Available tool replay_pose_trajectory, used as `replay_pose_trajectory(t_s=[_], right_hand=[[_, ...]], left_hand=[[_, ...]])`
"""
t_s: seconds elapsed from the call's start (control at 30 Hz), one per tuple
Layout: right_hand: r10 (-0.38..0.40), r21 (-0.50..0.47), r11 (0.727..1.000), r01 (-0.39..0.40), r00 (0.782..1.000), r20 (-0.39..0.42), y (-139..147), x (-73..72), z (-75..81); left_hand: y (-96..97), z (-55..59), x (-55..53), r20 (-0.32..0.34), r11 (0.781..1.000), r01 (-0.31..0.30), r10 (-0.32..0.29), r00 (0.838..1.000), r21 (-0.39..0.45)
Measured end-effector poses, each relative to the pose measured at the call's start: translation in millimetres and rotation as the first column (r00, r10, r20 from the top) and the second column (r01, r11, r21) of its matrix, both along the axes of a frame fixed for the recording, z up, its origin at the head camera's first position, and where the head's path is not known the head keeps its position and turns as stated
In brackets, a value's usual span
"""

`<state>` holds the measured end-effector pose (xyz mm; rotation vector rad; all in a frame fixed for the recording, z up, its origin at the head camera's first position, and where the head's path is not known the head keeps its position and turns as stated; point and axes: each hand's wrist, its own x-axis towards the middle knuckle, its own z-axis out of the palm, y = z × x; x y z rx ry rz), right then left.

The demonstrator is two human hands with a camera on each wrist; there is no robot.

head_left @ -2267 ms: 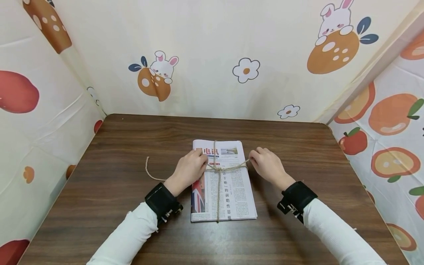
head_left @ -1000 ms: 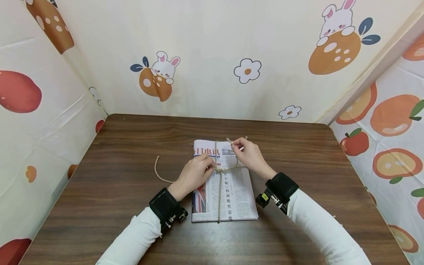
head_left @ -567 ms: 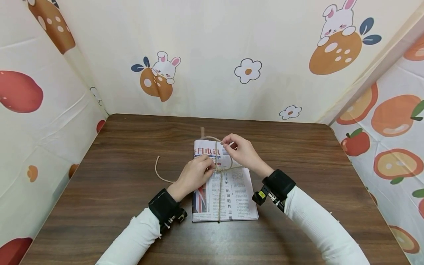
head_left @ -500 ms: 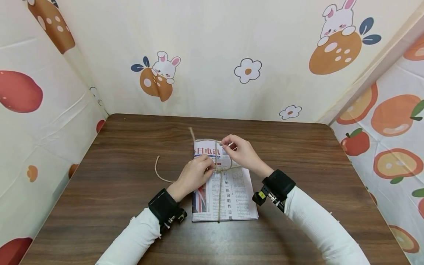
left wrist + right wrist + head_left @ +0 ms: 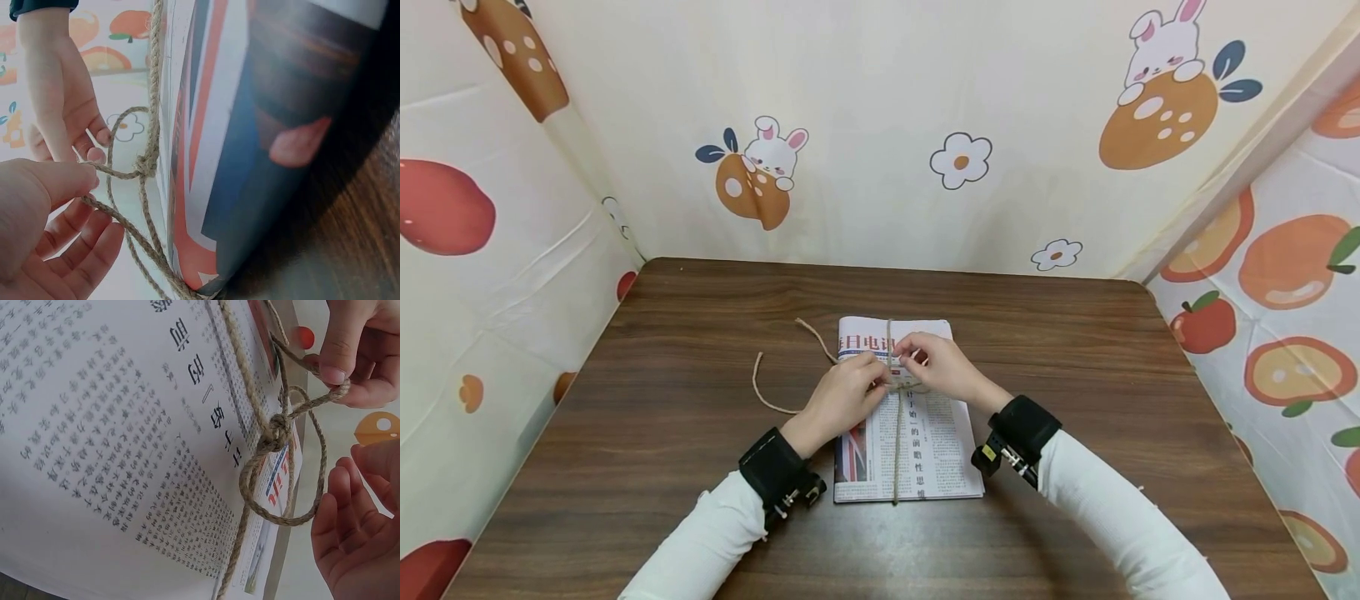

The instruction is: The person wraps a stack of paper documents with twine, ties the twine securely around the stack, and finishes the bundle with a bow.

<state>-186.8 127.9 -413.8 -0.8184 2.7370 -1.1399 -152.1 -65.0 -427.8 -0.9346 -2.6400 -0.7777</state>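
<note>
A stack of folded newspapers (image 5: 943, 450) lies on the table, crossed lengthwise and crosswise by jute twine (image 5: 897, 450). A knot (image 5: 275, 434) sits where the strands cross. My left hand (image 5: 842, 392) is over the stack's left half; in the right wrist view, its thumb and forefinger pinch a bight of twine beside the knot. My right hand (image 5: 943, 367) hovers just right of the knot, its fingers loosely bent and thumb apart. In the right wrist view its fingertips (image 5: 325, 506) come right up to a slack loop (image 5: 281, 520) of twine.
Two loose twine ends, a farther one (image 5: 812, 332) and a nearer one (image 5: 757, 379), reach out left of the stack. The brown wooden table (image 5: 662, 467) is walled in by printed cloth (image 5: 865, 208) at the back and sides. Both wrists wear black camera straps (image 5: 1026, 425).
My right hand came in from the stack's right, carried a twine end over to the left, then dropped toward the knot. That end now lies left of the stack. My left hand stays near the knot.
</note>
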Motion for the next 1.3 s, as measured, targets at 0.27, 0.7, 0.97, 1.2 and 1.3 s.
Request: replay_pose_trajectory(t_s=[0.27,0.7,0.97,1.2,1.3], right_hand=[[-0.022,-0.042,0.999,0.020,0.999,-0.049,3,3.1,1.0],[0.032,0.151,0.988,0.006,0.969,-0.245,3,20.3,-4.8],[0.038,0.170,0.985,0.008,0.964,-0.264,-5,24.2,-10.1],[0.019,0.171,0.985,0.030,0.961,-0.275,-8,25.2,-13.5],[0.009,0.162,0.986,0.036,0.962,-0.273,-7,25.6,-13.3]], left_hand=[[1.0,2.4,-1.2,0.014,1.000,-0.013,0.012,1.000,0.025],[5.3,5.4,-3.8,0.131,0.984,-0.065,0.044,0.990,0.166],[6.8,4.8,-2.6,0.132,0.978,-0.075,0.050,0.990,0.196],[3.2,2.5,-2.0,0.141,0.983,-0.085,0.062,0.988,0.163],[-2.1,0.0,-1.4,0.152,0.985,-0.096,0.074,0.986,0.145]])
